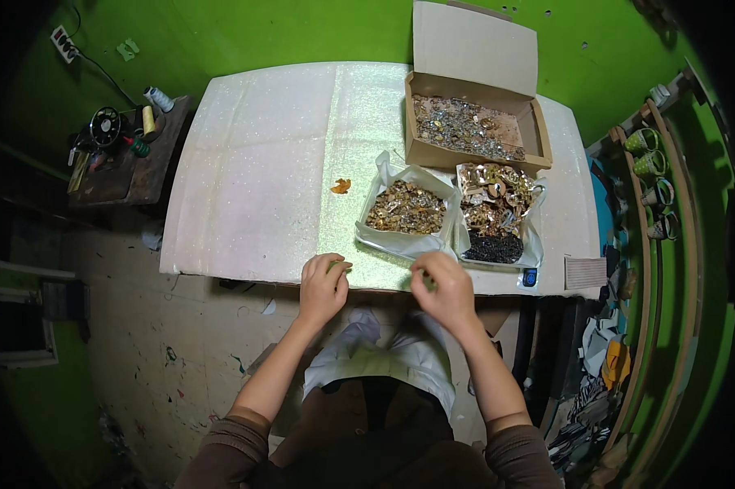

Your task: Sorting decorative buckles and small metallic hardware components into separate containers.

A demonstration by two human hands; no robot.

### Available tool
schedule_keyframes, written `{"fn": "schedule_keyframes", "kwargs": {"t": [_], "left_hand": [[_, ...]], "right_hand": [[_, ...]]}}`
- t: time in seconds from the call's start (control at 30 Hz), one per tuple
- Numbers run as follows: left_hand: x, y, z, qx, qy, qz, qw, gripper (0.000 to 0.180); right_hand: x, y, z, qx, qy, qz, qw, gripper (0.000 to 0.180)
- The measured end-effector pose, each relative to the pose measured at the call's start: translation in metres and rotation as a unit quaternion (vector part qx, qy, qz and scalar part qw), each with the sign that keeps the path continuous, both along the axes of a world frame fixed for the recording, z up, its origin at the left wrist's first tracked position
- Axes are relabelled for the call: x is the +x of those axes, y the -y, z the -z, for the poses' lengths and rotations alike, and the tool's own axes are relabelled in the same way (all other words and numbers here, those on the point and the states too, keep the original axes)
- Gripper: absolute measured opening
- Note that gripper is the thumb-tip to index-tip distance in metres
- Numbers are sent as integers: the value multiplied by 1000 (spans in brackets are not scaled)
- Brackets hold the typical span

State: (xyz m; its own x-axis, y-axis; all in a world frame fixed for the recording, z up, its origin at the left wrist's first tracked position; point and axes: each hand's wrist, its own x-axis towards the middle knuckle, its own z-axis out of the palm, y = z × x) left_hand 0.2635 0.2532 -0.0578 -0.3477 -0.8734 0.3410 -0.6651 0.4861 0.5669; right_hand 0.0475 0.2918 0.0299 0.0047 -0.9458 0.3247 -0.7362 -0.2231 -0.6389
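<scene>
My left hand (325,287) is at the table's front edge, its fingers bent together toward the right. Anything in them is too small to make out. Across from it, my right hand (444,287) is closed with thumb and fingertips drawn together, just below a tray lined with white plastic (407,242). That tray holds a heap of small gold and brown pieces (407,207). Beside it, another plastic-lined tray (537,224) contains shiny gold trinkets (498,189) and black beads (494,247). A small orange-brown piece (341,187) lies alone on the tabletop.
Behind the trays, an open cardboard box (473,159) contains many small shiny pieces. The table (253,171) has a pale glittery cover. A dark side table (147,171) with thread spools stands left. A wooden rack (646,277) and piled cloth (600,359) are on the right.
</scene>
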Motion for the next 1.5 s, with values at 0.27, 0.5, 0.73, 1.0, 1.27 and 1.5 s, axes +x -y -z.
{"fn": "schedule_keyframes", "kwargs": {"t": [0.27,0.5,0.73,1.0,1.27,1.5], "left_hand": [[-4,11,6,12,-12,12,1000,16],[12,14,20,17,7,-12,1000,17],[8,15,23,9,14,-6,1000,18],[3,23,20,1,4,5,1000,17],[1,26,8,-1,-5,10,1000,16],[-19,30,-13,-29,-25,39,999,23]], "right_hand": [[-22,51,-11,-93,73,130,984,17],[45,6,31,-27,43,40,998,18],[86,31,107,38,-116,-50,991,24],[85,49,122,52,-180,-61,980,10],[85,32,85,11,-116,-29,993,9],[68,48,-6,-83,-37,31,995,14]]}}
